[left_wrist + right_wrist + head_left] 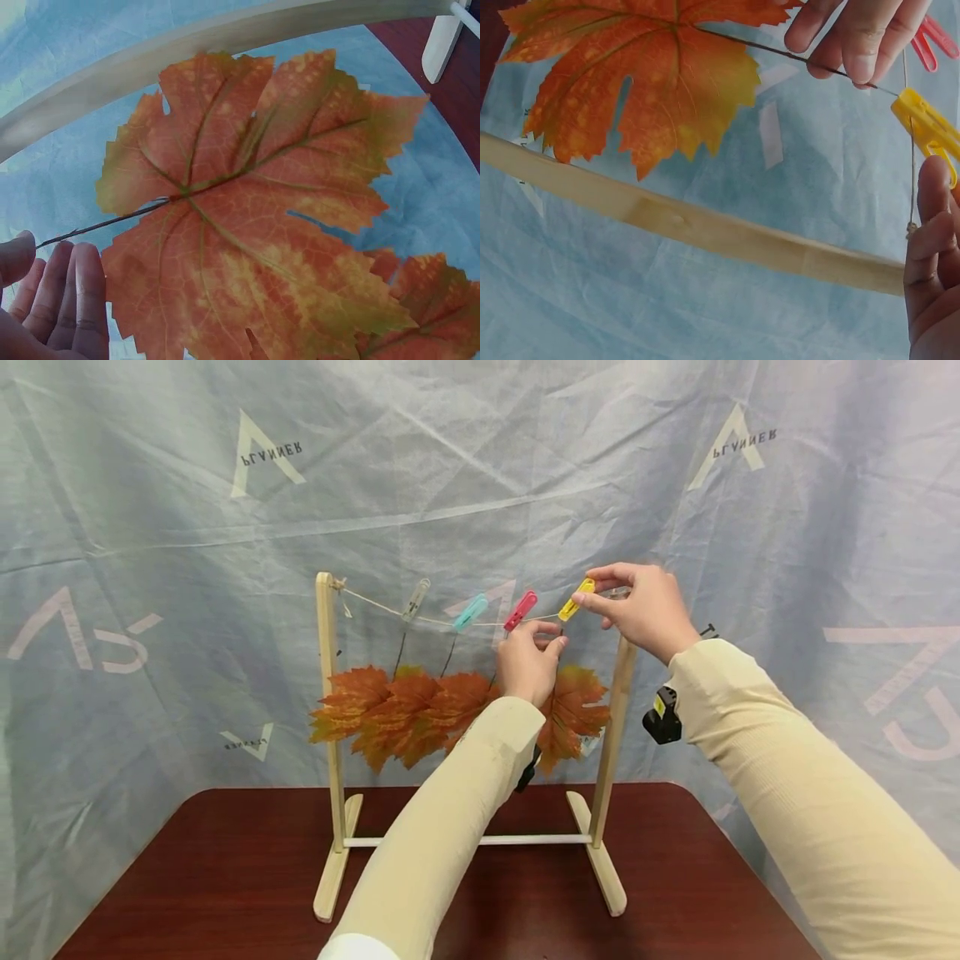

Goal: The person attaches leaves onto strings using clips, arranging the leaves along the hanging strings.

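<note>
My right hand (647, 608) pinches a yellow clothespin (577, 599) near the right end of a sagging string (442, 621). The clothespin's tip sits at the string, with the stem end of an orange maple leaf (649, 82) at its mouth. Whether the pin has clamped the stem cannot be made out. Just below the string, my left hand (527, 664) holds that leaf's thin dark stem (112, 225) between thumb and fingers. To the left, red (521, 610), turquoise (471, 612) and clear (416, 600) clothespins stand on the string, with more orange leaves (405, 702) hanging below.
The string runs between two wooden posts, the left post (328, 693) and the right post (613, 735), on wooden feet (597, 856). A white rod (536, 839) joins them low down. The stand rests on a dark red table (247, 868) before a grey printed cloth (480, 460).
</note>
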Tool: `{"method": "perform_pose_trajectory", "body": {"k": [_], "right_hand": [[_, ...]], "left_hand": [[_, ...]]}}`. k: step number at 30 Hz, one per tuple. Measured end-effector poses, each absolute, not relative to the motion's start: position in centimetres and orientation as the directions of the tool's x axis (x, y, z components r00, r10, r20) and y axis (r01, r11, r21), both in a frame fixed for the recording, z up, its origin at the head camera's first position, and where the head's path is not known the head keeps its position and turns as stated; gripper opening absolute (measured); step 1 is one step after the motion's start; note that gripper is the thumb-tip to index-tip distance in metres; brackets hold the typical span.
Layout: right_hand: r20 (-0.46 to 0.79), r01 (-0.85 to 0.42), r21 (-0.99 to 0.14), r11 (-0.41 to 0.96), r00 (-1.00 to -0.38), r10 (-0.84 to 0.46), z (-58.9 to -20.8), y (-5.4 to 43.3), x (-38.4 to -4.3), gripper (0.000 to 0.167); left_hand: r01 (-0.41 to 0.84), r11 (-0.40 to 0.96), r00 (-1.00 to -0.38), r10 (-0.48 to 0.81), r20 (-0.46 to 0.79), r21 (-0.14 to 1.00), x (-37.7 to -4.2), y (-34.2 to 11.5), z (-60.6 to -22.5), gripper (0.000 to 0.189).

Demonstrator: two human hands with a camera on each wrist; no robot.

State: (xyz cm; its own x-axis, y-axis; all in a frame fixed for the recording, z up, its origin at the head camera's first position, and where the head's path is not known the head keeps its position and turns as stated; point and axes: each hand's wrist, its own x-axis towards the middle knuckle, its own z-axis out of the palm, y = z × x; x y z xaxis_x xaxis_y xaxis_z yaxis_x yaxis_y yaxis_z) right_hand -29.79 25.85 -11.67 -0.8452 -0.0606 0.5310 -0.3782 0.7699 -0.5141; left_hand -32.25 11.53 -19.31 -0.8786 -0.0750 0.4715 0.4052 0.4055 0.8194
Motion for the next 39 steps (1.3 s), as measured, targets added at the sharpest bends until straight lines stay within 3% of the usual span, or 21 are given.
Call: {"method": "perform_pose_trajectory", "body": {"k": [11, 21, 29, 39], "right_hand": [[0.549, -0.355, -0.526, 0.773, -0.836, -0.010, -12.3, 24.9, -28.3, 0.066], [0.659, -0.415, -0.540, 0.732, -0.749, 0.062, -14.5, 24.4, -26.6, 0.054], [0.657, -0.428, -0.530, 0.732, -0.753, 0.035, -16.5, 24.2, -25.4, 0.050], [0.583, -0.406, -0.575, 0.711, -0.813, 0.007, -18.8, 23.9, -24.1, 0.050]], "left_hand": [[0.458, 0.435, -0.846, -0.054, 0.530, 0.775, -30.9, 9.4, -20.3, 0.021], [0.519, 0.400, -0.829, 0.020, 0.560, 0.755, -29.5, 7.3, -21.0, 0.019], [0.554, 0.372, -0.816, 0.063, 0.575, 0.745, -28.5, 4.8, -21.4, 0.019], [0.511, 0.430, -0.842, 0.077, 0.534, 0.744, -27.2, 1.5, -23.0, 0.017]]}}
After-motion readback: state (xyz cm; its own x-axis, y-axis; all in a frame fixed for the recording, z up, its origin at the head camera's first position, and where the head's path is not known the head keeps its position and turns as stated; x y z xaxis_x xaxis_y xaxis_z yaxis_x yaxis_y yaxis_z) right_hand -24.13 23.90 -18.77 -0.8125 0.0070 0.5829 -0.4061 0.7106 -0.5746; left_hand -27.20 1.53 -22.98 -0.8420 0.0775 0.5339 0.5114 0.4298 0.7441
